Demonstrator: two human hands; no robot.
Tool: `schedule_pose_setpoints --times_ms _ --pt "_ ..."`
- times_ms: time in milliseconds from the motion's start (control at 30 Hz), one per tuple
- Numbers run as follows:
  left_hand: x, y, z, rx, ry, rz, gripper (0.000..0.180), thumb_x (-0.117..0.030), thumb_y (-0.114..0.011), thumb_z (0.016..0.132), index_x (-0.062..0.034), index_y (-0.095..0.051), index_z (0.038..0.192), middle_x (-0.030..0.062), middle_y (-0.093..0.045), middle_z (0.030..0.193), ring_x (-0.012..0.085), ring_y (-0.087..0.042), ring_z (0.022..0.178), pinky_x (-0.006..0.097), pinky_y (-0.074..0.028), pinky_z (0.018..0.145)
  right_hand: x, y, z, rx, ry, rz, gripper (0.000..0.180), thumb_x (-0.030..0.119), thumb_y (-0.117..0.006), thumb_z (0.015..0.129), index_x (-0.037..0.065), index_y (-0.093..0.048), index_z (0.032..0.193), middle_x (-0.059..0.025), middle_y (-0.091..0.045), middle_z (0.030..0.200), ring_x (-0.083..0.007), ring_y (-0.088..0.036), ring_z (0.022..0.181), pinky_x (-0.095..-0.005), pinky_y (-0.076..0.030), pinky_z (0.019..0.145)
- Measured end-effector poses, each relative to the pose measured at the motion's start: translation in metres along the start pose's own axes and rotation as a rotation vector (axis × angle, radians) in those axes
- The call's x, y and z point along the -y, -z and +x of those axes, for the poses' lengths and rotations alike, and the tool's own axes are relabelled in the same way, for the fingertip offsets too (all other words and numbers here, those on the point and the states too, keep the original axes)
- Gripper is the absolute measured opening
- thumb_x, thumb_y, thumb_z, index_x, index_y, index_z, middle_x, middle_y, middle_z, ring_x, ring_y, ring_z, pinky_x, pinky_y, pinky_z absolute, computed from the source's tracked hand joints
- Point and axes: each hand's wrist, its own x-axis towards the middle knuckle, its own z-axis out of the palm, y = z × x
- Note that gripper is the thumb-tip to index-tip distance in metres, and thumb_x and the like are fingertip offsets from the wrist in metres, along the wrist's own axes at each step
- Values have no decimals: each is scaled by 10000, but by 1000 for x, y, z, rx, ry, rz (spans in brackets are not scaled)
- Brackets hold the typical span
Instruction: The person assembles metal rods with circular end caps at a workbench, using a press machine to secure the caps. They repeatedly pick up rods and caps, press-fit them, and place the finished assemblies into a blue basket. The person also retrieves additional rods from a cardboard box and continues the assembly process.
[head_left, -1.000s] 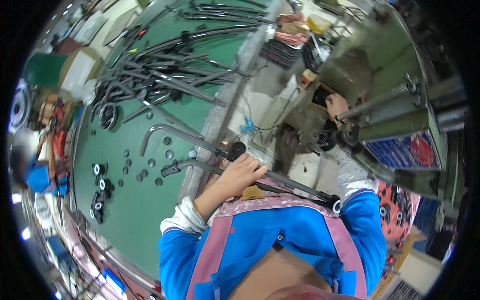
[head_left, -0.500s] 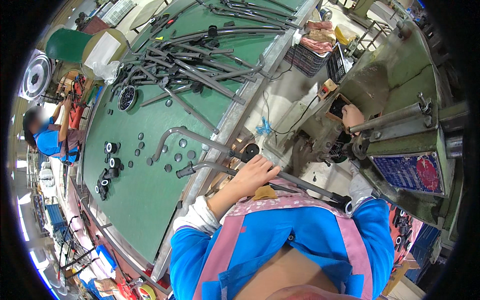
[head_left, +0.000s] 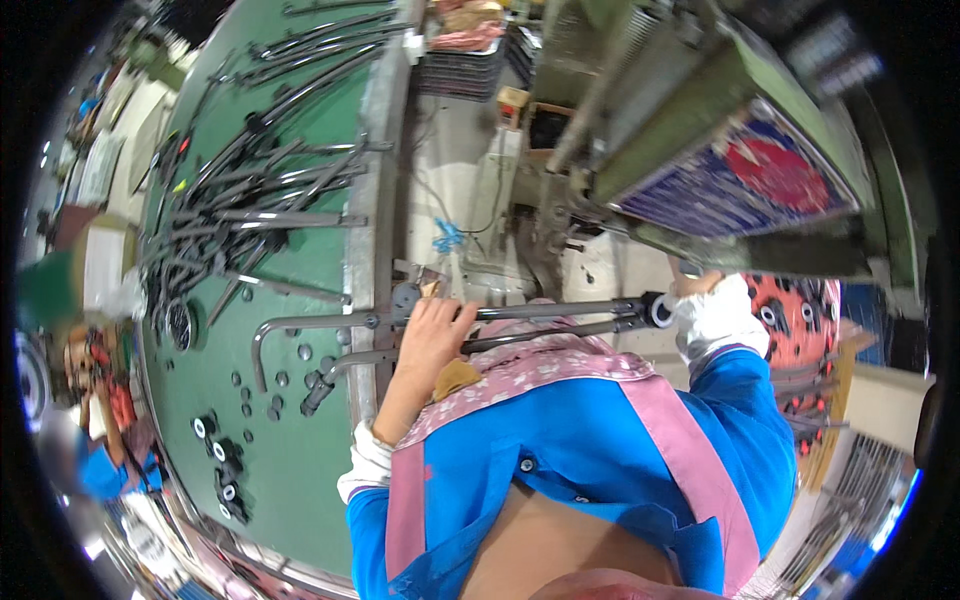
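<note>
A dark grey tube frame made of two bent tubes lies across my lap, its curved ends over the green table. My left hand is closed around the upper tube near the table's metal edge. A black joint with a pale ring sits at the frame's right end. Beside that ring is my right hand, below the green machine. Its fingers look bent together, partly hidden and blurred; whatever they hold cannot be made out.
Piled tube frames cover the table's far part, with a bowl of small black parts nearby. Round black caps and ringed joints lie nearer. The green press stands right, above a red tray. Another person sits left.
My right hand has left the box of small black parts and come down beside the frame's right end. The frame now lies more level, still in my left hand. My view has turned right.
</note>
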Motion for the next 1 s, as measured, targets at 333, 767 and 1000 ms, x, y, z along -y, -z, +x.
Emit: schedule_pose_setpoints --times_ms 333,767,1000 --pt "19 -2 11 -13 -194 -14 545 -43 -687 663 -94 -578 1195 86 -572 967 271 -556 955 398 -417 901 117 35 -70 311 -464 704 352 238 -730 843 15 -646 1102 -102 -677 991 -178 -627 890 -310 -515 804" --pt "32 4 -7 31 -271 -5 429 -88 -627 730 -92 -584 1157 81 -581 962 274 -563 946 402 -424 908 134 11 -78 -17 -407 566 220 189 -720 804 -1 -693 912 -121 -703 800 -203 -650 678 -298 -493 654" --pt "31 0 -12 30 -304 -20 396 -82 -603 753 -97 -587 1148 78 -586 951 272 -565 942 406 -422 933 134 14 -84 99 65 -95 231 238 -675 835 10 -683 875 -176 -689 871 -342 -656 853 -416 -525 709"
